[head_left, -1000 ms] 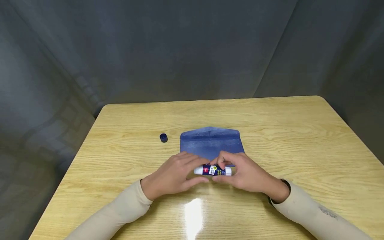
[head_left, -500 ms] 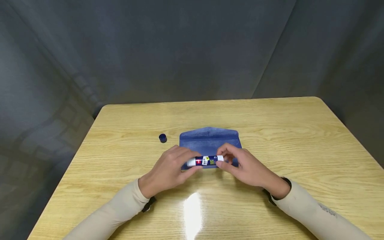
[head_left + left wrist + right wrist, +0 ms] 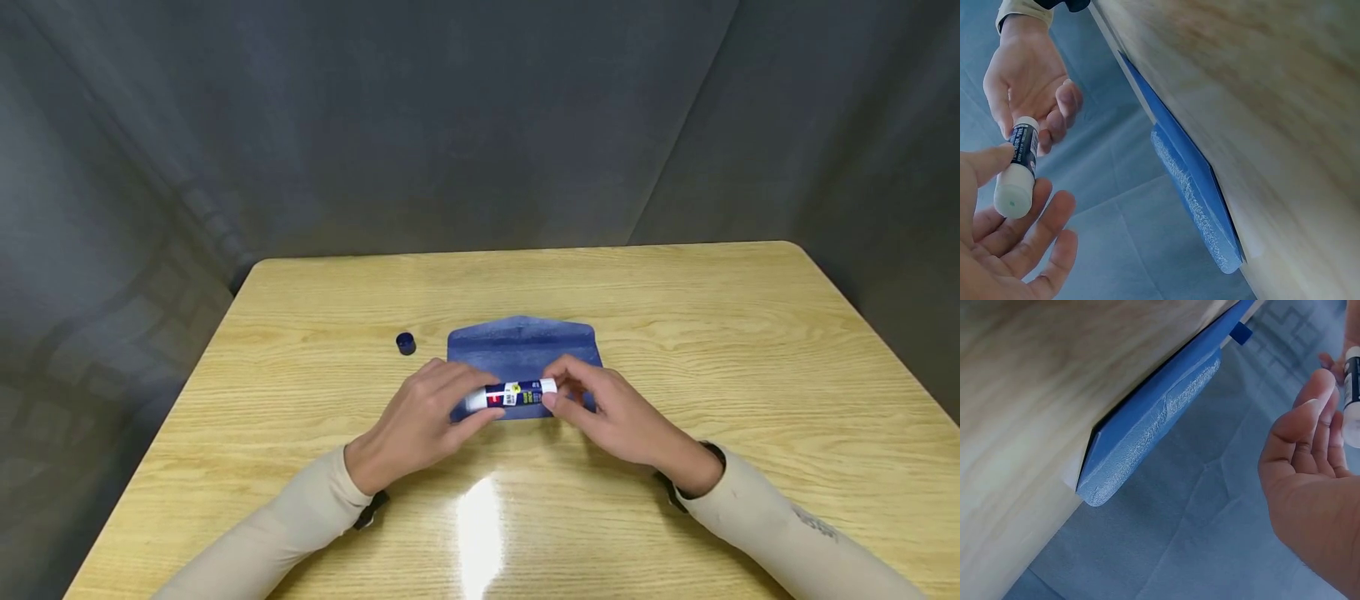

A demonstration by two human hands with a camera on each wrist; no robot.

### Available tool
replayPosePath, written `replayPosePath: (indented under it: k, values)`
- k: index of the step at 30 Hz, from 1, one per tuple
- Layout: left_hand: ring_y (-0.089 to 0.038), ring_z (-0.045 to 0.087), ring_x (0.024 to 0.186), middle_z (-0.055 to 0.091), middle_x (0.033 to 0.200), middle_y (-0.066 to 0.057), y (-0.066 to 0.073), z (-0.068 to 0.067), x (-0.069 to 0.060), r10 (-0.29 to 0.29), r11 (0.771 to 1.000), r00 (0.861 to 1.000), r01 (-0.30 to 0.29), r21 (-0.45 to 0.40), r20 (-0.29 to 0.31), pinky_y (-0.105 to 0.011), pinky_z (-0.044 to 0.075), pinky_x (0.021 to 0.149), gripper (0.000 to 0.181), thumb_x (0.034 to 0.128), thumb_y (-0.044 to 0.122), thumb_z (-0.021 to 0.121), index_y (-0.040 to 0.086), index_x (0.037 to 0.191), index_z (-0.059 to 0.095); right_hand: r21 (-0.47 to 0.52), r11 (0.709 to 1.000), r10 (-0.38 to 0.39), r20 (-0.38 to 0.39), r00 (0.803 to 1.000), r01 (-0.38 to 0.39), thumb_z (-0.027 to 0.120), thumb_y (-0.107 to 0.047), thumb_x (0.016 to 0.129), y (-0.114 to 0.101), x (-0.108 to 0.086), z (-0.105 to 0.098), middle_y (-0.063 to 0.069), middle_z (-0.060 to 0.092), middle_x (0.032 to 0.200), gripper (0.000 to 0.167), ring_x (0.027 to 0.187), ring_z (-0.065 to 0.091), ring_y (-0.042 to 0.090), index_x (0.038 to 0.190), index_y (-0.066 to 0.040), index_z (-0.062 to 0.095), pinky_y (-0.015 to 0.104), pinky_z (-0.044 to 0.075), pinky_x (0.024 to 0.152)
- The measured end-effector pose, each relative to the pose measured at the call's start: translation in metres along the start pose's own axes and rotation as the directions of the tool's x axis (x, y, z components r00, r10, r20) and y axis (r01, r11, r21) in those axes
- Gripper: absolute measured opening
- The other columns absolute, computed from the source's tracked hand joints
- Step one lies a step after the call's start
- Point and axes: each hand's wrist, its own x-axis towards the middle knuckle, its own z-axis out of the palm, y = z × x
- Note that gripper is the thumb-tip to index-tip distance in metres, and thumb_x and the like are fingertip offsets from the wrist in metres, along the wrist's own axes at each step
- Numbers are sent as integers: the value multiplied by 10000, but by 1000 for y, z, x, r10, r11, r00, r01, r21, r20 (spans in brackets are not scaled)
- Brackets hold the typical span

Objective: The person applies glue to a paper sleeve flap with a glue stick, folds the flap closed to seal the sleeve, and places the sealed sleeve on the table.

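Glue stick (image 3: pixel 522 393) now hangs farther from the surface (image 3: pixel 750 358) near edge, over the envelope (image 3: pixel 517 357), left grip (image 3: pixel 424 415) and right grip (image 3: pixel 619 417) pinching opposite ends, apparently still uncapped.

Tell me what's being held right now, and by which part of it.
The glue stick: the left hand grips near one white end, the right hand pinches the opposite end.
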Motion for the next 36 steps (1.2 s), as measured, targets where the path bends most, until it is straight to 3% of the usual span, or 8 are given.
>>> replayPosePath:
  k: [9, 13, 18, 23, 29, 36]
  values:
    - [-129, 680, 880, 735, 963, -10, 0, -1, -1, -32, 999, 998, 33, -9, 60, -276, 553, 798, 259, 893, 242, 748, 82, 1092, 703, -28, 1000, 1, -15, 1000, -1, 647, -217, 977, 1, 0, 2, -59, 642, 823, 119, 701, 555, 69, 1082, -238, 596, 260, 462, 615]
    - [-124, 675, 886, 729, 969, -16, 0, 0, -1, -42, 998, 996, 46, -47, 79, -266, 562, 804, 256, 898, 226, 746, 77, 1101, 701, -35, 997, -66, -68, 995, 64, 726, -160, 912, 1, -1, 3, -92, 646, 873, 205, 687, 537, 69, 1057, -226, 598, 274, 462, 590]
    - [-113, 673, 876, 727, 972, -19, 1, -1, -1, -59, 994, 994, 68, -90, 94, -226, 565, 767, 266, 889, 218, 756, 78, 1106, 693, -61, 985, -171, -146, 974, 164, 797, -90, 828, 2, -1, 5, -62, 669, 1001, 262, 729, 537, 42, 978, -204, 614, 272, 465, 590]
    - [-128, 687, 902, 735, 980, -22, 3, -1, -1, -75, 993, 991, 84, -88, 107, -252, 575, 800, 273, 880, 221, 767, 80, 1103, 698, -56, 976, -218, -181, 959, 211, 819, -40, 791, 0, 0, 8, -51, 659, 1012, 288, 739, 533, 45, 929, -194, 618, 256, 445, 586]
    - [-126, 692, 896, 743, 969, -20, 3, -1, -1, -85, 993, 990, 93, -76, 109, -268, 576, 807, 262, 883, 239, 764, 84, 1087, 712, -63, 981, -190, -183, 964, 182, 819, -34, 790, -1, 0, 8, -57, 663, 1023, 314, 737, 531, 38, 967, -201, 621, 260, 449, 596]
    - [-123, 699, 862, 753, 949, -21, 1, 0, -1, -70, 994, 994, 77, -75, 88, -267, 570, 793, 255, 859, 231, 787, 86, 1059, 722, -60, 995, -81, -143, 986, 73, 813, -92, 821, -2, -1, 6, -93, 611, 891, 361, 721, 523, 89, 1072, -239, 600, 267, 442, 627]
